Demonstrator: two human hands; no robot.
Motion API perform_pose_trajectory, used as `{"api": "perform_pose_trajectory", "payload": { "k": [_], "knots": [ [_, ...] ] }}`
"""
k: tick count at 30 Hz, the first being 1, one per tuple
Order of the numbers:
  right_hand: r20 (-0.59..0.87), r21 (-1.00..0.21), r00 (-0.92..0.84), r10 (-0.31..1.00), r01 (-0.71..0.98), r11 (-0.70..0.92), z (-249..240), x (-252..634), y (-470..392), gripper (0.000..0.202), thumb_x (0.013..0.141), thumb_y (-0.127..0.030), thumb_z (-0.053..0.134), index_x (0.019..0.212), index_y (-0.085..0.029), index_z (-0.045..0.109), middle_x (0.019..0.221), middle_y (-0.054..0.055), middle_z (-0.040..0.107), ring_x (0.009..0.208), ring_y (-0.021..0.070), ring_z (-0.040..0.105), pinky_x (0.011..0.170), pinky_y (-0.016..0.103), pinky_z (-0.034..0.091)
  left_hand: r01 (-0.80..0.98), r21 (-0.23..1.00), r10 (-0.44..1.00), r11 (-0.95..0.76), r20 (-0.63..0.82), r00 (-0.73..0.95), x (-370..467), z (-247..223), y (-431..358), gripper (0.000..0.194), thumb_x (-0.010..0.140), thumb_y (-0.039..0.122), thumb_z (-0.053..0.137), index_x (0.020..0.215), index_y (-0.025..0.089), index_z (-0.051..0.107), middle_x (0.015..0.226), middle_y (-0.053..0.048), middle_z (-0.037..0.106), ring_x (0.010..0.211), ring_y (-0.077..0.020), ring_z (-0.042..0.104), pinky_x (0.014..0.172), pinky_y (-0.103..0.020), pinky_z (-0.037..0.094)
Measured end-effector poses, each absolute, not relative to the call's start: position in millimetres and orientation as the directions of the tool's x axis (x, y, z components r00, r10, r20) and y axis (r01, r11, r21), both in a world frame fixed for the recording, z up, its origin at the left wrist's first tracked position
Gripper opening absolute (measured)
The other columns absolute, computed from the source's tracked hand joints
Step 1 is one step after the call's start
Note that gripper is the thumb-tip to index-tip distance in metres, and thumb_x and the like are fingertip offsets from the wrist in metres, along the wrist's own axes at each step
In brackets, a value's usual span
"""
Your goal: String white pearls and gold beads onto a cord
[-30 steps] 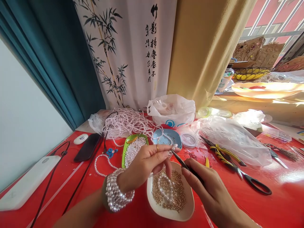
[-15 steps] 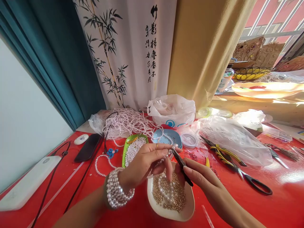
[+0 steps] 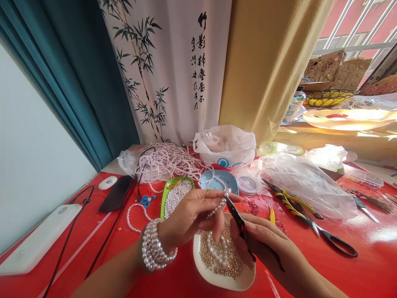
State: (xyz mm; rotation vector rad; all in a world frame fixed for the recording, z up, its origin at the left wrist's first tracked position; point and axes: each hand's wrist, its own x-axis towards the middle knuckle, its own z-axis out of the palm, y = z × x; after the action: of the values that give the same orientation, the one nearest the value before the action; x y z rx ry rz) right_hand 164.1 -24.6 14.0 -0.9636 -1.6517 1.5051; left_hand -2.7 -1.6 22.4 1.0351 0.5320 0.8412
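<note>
My left hand (image 3: 198,211) pinches a strand of white pearl beads (image 3: 221,205) between thumb and fingers. Several pearl strands circle the left wrist. In my right hand (image 3: 263,238) are dark pliers (image 3: 236,213), whose tips touch the strand at my left fingertips; their handles are spread. Below both hands sits a white dish (image 3: 201,271) of small gold beads (image 3: 228,269), with part of a pearl strand over them. A green tray (image 3: 163,198) of loose white beads (image 3: 178,196) is just beyond my left hand.
Behind lie heaped pearl strands (image 3: 173,159), a blue tray (image 3: 220,180) and a white plastic bag (image 3: 225,145). Yellow-black pliers (image 3: 291,203) and scissors (image 3: 335,242) are on the right. A phone (image 3: 116,193), cables and a white power strip (image 3: 40,238) lie left.
The plier handles have spread apart in my right hand, and its fingers have shifted on them. My left hand still pinches the strand. The whole view has moved slightly.
</note>
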Motion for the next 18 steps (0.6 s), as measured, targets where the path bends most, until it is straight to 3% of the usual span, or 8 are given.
{"api": "perform_pose_trajectory", "payload": {
  "k": [4, 9, 14, 18],
  "knots": [
    [-0.063, -0.981, -0.58, 0.812, -0.112, -0.156, 9, 164, -24, 0.032, 0.078, -0.044, 0.04, 0.062, -0.017, 0.046, 0.051, -0.002, 0.034, 0.045, 0.0084, 0.029, 0.041, 0.021, 0.026, -0.337, 0.903, 0.805, 0.267, -0.017, 0.592, -2, 22, -2, 0.033, 0.079, 0.024, 0.043, 0.105, 0.009, 0.057, 0.037, 0.001, 0.048, 0.028, -0.0019, 0.023, 0.034, -0.021, 0.007],
    [-0.137, -0.952, -0.561, 0.817, -0.153, -0.265, -6, 168, -23, 0.029, 0.077, -0.04, 0.048, 0.066, -0.014, 0.047, 0.051, -0.006, 0.026, 0.045, 0.0049, 0.02, 0.041, 0.02, 0.014, -0.317, 0.906, 0.804, 0.279, -0.04, 0.594, -3, 21, -2, 0.032, 0.078, 0.024, 0.044, 0.103, 0.009, 0.058, 0.035, 0.003, 0.043, 0.029, -0.0022, 0.024, 0.034, -0.02, 0.008],
    [-0.126, -0.988, -0.526, 0.841, -0.008, -0.153, 0, 174, -20, 0.028, 0.076, -0.041, 0.051, 0.071, -0.014, 0.054, 0.057, -0.003, 0.037, 0.049, 0.0057, 0.031, 0.045, 0.019, 0.026, -0.327, 0.914, 0.835, 0.241, -0.023, 0.549, -5, 24, -1, 0.029, 0.076, 0.022, 0.044, 0.094, 0.01, 0.063, 0.053, -0.004, 0.058, 0.031, -0.0006, 0.024, 0.035, -0.019, 0.012],
    [-0.157, -0.977, -0.379, 0.912, 0.194, -0.088, 14, 181, -20, 0.03, 0.072, -0.046, 0.053, 0.077, -0.018, 0.06, 0.069, 0.002, 0.055, 0.065, 0.0124, 0.049, 0.059, 0.024, 0.041, -0.3, 0.931, 0.883, 0.21, -0.048, 0.468, -7, 25, 0, 0.023, 0.073, 0.023, 0.052, 0.089, 0.012, 0.065, 0.061, -0.003, 0.057, 0.034, 0.0008, 0.031, 0.036, -0.018, 0.014]
  ]
}}
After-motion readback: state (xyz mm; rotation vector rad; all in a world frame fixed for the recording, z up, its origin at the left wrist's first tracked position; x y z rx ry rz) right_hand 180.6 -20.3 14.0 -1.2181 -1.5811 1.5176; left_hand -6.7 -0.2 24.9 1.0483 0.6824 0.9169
